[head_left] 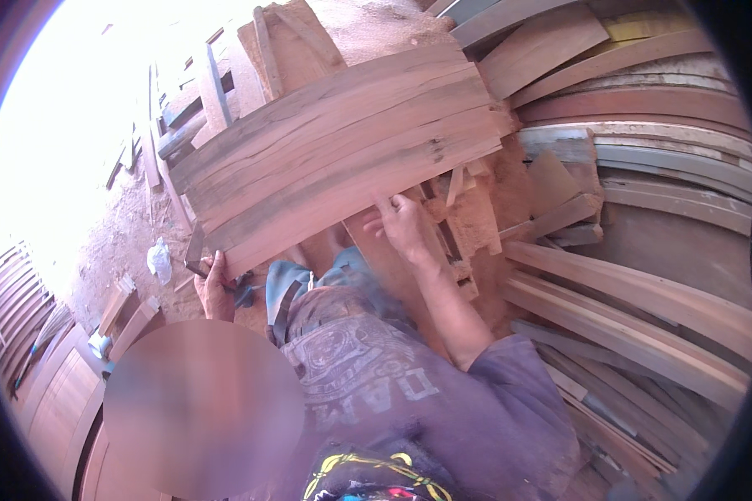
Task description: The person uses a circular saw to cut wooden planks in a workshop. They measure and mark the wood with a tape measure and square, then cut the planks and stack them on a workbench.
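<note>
A wide, dark-streaked wooden board point(334, 146) lies across in front of me, its long near edge toward my body. My left hand point(215, 288) is closed at the board's near left corner. A dark angular tool point(194, 250) stands against that end, partly hidden by my fingers; its exact kind is unclear. My right hand point(401, 227) is at the near edge, right of the middle. Its fingers are apart, and the fingertips touch the board's edge. What supports the board is mostly hidden beneath it.
Long planks point(635, 309) and stacked boards point(660, 108) fill the right side. Beyond the board, more timber pieces point(288, 46) lean over sawdust-covered ground. Wood offcuts point(560, 209) lie to the right. A white plastic bag point(160, 260) lies at left, near slatted wooden pieces point(17, 288).
</note>
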`<state>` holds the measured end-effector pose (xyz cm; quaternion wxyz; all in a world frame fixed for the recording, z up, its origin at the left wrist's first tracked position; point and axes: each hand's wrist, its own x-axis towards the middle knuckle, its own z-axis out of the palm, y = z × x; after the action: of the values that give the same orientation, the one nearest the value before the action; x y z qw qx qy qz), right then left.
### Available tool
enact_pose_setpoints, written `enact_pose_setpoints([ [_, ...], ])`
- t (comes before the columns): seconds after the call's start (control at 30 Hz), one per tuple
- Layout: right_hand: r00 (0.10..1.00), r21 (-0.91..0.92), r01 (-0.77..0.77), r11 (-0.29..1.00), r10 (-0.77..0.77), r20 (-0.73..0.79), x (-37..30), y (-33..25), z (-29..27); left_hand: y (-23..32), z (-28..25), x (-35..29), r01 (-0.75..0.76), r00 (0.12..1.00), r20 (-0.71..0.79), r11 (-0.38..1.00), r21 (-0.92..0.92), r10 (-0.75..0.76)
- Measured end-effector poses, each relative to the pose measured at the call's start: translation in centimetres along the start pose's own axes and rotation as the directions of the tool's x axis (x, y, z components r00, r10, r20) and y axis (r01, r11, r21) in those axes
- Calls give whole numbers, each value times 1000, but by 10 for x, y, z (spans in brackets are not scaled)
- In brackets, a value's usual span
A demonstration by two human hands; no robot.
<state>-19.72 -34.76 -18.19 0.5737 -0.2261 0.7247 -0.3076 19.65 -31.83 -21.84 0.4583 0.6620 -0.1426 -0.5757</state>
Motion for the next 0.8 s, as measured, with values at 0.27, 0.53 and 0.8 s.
enact_pose_setpoints([
  [0.27, 999, 98, -26, 995, 30, -42, -2, 8, -5, -1, 3, -6, 49, 999, 12, 991, 121, -51],
  [0.53, 996, 23, -35, 999, 36, -85, 2, 0, 2, 1, 6, 0, 29, 998, -46, 999, -32, -31],
  [0.8, 996, 11, -5, 1000, 6, -93, -1, 2, 4, 0, 12, 13, 73, 993, -87, 989, -131, -85],
])
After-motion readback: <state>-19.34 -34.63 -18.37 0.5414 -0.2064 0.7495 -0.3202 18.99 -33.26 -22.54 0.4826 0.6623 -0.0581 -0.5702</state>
